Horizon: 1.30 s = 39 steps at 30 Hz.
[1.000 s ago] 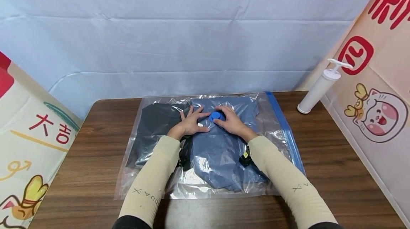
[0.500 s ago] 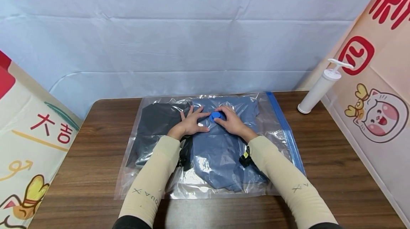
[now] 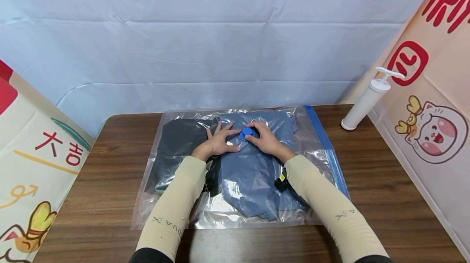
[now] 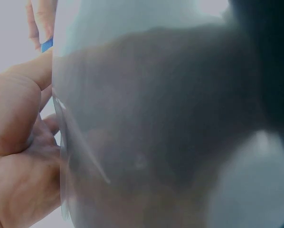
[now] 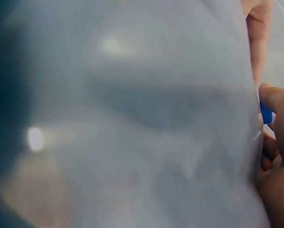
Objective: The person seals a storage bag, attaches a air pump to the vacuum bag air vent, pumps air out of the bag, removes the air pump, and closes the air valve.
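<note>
A clear plastic vacuum storage bag (image 3: 211,220) lies flat on the table, with a dark garment (image 3: 180,136) in its left part and a blue garment (image 3: 249,181) in its middle. On the bag's upper side sits a round blue valve cap (image 3: 247,133). My right hand (image 3: 266,140) pinches this cap between thumb and fingers. Just left of it my left hand (image 3: 218,141) rests on the bag with fingers spread, fingertips close to the cap. Bag plastic fills most of both wrist views; the blue cap (image 5: 266,113) shows at the right wrist view's edge.
A white hand pump (image 3: 365,101) with a T-shaped handle stands at the table's back right. Along the bag's right side runs a blue zip strip (image 3: 327,148). A pale cloth (image 3: 220,50) hangs behind the wooden table (image 3: 88,197), and printed cloths hang at both sides.
</note>
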### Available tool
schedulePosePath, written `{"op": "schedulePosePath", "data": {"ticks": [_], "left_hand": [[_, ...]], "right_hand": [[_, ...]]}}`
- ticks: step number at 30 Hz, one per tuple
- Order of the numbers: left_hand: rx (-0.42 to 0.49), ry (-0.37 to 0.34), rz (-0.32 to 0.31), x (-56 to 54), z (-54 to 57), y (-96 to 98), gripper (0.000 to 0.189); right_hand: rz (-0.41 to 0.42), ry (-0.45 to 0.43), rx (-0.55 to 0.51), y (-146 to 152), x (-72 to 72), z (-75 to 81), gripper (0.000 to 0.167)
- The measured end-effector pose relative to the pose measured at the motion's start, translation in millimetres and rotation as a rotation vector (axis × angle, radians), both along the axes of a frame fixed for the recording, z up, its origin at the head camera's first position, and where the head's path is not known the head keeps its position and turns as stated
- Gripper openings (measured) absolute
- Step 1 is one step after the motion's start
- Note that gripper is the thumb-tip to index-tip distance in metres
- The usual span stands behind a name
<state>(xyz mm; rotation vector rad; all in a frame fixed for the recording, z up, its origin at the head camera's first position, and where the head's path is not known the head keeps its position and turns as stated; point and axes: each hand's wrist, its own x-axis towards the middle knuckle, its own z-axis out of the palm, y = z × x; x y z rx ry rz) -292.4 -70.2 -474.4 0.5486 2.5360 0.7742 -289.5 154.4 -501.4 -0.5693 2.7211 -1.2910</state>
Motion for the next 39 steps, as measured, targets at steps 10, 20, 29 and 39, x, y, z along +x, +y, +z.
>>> {"op": "schedulePosePath", "data": {"ticks": [10, 20, 29, 39], "left_hand": [[-0.008, 0.003, -0.004, 1.9, 1.7, 1.1, 0.07], [-0.017, 0.003, -0.007, 2.0, 0.6, 0.8, 0.072], [-0.019, 0.012, -0.003, 0.9, 1.0, 0.7, 0.071], [0.004, 0.008, -0.002, 1.9, 2.2, -0.2, 0.071]], "right_hand": [[-0.004, -0.057, -0.054, 2.7, -0.4, 4.6, 0.036], [-0.035, -0.084, -0.089, 3.1, 4.5, 17.1, 0.038], [-0.007, -0.073, -0.126, 10.7, 11.3, 27.0, 0.038], [-0.015, -0.05, -0.162, 37.7, 21.8, 43.6, 0.039]]}}
